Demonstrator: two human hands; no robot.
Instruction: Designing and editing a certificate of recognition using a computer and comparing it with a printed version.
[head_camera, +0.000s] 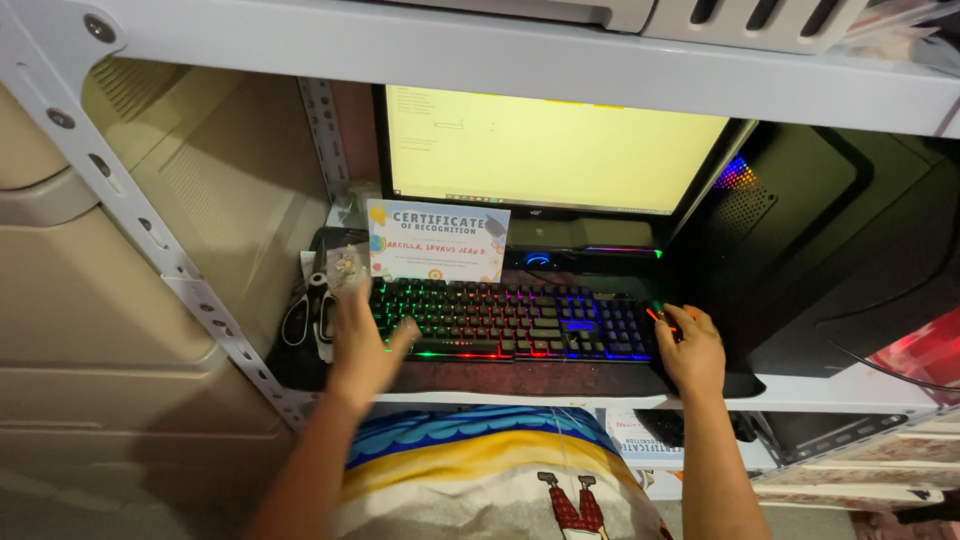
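A black keyboard (510, 318) with rainbow-lit keys lies on a shelf in front of a monitor (545, 150) showing a pale yellow screen. My left hand (362, 335) rests at the keyboard's left end, fingers spread, thumb touching the lower keys. My right hand (690, 345) curls over the keyboard's right end, gripping its edge. A printed paper card (438, 241) leans upright behind the keys.
Scissors (308, 312) with black handles lie left of the keyboard. A black computer tower (830, 250) stands at the right. A metal rack upright (150, 230) slants at the left, with a shelf (560, 60) overhead. A colourful cushion (480, 470) sits below.
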